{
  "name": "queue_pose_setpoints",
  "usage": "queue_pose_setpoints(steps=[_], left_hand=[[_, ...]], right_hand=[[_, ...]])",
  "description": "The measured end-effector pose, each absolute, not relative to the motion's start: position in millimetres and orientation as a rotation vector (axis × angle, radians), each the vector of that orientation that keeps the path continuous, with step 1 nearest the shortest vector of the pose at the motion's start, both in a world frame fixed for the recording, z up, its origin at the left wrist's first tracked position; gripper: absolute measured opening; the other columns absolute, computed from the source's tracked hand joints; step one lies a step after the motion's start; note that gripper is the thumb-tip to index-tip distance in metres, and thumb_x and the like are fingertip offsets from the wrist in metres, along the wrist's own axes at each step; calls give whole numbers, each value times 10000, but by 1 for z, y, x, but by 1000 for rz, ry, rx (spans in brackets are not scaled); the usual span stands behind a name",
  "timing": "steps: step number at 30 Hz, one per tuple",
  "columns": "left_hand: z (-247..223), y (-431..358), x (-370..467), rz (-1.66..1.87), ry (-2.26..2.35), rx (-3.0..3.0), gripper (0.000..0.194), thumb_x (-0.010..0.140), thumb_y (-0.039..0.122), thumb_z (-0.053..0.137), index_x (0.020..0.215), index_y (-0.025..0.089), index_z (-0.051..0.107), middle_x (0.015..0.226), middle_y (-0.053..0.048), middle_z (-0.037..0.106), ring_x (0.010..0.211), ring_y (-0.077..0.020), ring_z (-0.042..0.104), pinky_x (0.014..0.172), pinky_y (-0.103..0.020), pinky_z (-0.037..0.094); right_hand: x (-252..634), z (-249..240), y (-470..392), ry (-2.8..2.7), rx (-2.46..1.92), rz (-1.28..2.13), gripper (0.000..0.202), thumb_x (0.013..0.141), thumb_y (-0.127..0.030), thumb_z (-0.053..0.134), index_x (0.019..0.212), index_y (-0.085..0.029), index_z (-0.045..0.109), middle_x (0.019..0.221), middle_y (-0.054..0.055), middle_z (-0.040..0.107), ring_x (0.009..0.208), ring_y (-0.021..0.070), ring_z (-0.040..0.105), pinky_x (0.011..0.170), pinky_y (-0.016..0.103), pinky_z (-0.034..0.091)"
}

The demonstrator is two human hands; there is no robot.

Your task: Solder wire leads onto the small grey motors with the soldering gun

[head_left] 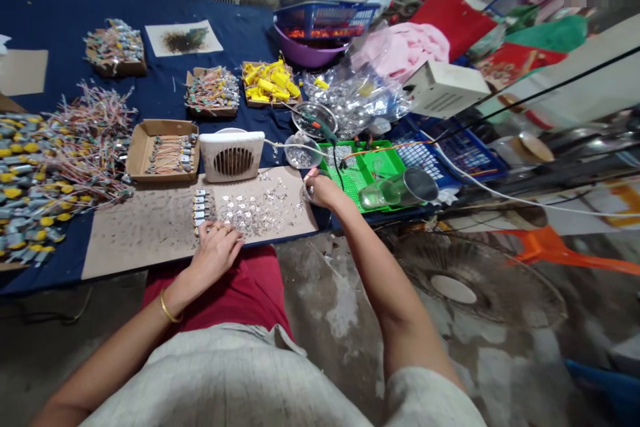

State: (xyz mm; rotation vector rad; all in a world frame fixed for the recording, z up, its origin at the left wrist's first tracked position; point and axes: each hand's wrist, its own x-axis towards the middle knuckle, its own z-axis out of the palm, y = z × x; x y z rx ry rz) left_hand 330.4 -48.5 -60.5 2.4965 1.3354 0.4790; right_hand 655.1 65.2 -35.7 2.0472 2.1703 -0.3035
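My left hand (218, 248) rests at the front edge of the cardboard sheet (145, 230), fingers spread, beside a short column of small motors (200, 205). My right hand (321, 188) is closed around the rim of a small clear bowl (309, 195) at the sheet's right end; the bowl's contents are hard to make out. Small shiny metal pieces (250, 210) lie scattered on the cardboard between my hands. Behind them stands a white vented device (231, 157). A shallow box (163, 175) at its left holds wired motors.
Piles of motors (30, 180) cover the left. A green tray (383, 159) with a clear tumbler (400, 190) sits right of my right hand. Yellow parts (271, 82) fill a box behind. Cables cross at the right, above a floor fan (470, 280).
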Motion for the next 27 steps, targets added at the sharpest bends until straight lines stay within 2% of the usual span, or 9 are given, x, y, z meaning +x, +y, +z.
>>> queue_pose_setpoints(steps=[3, 8, 13, 17, 20, 27], left_hand=[[-63, -52, 321, 506, 1335, 2493, 216, 970, 311, 472, 965, 216, 666, 1009, -65, 698, 1010, -236, 577, 1009, -458, 253], [-69, -52, 308, 559, 1354, 2494, 187, 960, 284, 500, 937, 202, 666, 965, -57, 701, 960, -222, 584, 987, -446, 270], [-74, -46, 303, 571, 1421, 2469, 158, 946, 272, 529, 916, 200, 667, 940, -46, 697, 944, -216, 580, 984, -441, 269], [-74, -43, 304, 577, 1446, 2462, 158, 943, 272, 533, 909, 196, 667, 930, -49, 695, 955, -223, 575, 984, -448, 269], [-75, -44, 302, 601, 1460, 2473, 156, 944, 261, 527, 925, 196, 668, 935, -51, 694, 963, -221, 573, 983, -445, 276], [-86, -51, 294, 643, 1517, 2491, 144, 936, 265, 544, 948, 196, 670, 977, -67, 688, 974, -223, 561, 960, -442, 291]], right_hand=[[655, -37, 65, 2185, 2074, -288, 205, 779, -103, 597, 928, -143, 732, 1028, 158, 718, 896, 232, 640, 750, 265, 406], [658, -22, 61, 2226, 2182, -278, 223, 756, -75, 553, 845, -117, 753, 866, 148, 733, 804, 229, 648, 693, 269, 406], [638, -3, 52, 2405, 2231, -365, 247, 779, -104, 562, 924, -127, 760, 882, 107, 743, 786, 194, 657, 691, 243, 425], [579, -16, 33, 2595, 2023, -646, 216, 780, -87, 579, 882, -154, 757, 843, 52, 744, 734, 146, 653, 682, 208, 451], [533, -33, 20, 2695, 1824, -803, 190, 782, -88, 604, 867, -170, 753, 861, 44, 740, 773, 150, 650, 704, 212, 460], [485, -45, 13, 2775, 1571, -890, 179, 799, -70, 587, 845, -148, 742, 846, 74, 716, 785, 165, 614, 751, 247, 440]])
